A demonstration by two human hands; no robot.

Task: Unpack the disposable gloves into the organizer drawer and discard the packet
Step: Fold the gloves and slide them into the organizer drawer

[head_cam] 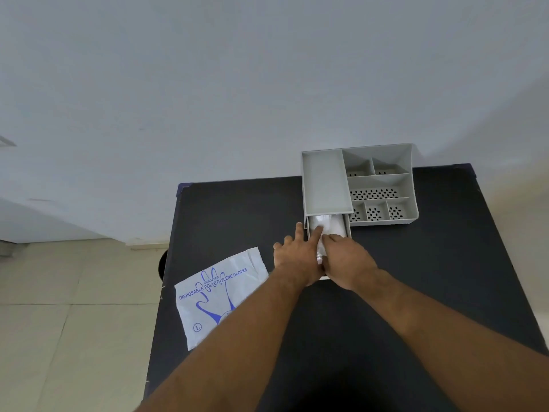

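A grey organizer (pixel 325 179) stands at the far right of the black table (pixel 237 209). Its drawer (pixel 346 226) is pulled out toward me, and a stack of clear disposable gloves (pixel 332 224) lies in it. My left hand (pixel 297 257) presses on the gloves with spread fingers, one finger inside the drawer. My right hand (pixel 347 260) grips the near end of the glove stack at the drawer's front. The white glove packet (pixel 219 292) with blue print lies flat at the table's left edge, partly under my left forearm.
The organizer's open top has several perforated compartments (pixel 374 193). A white wall stands right behind the table. A tiled floor (pixel 59 322) lies to the left, and a dark round object (pixel 162 264) shows past the table's left edge.
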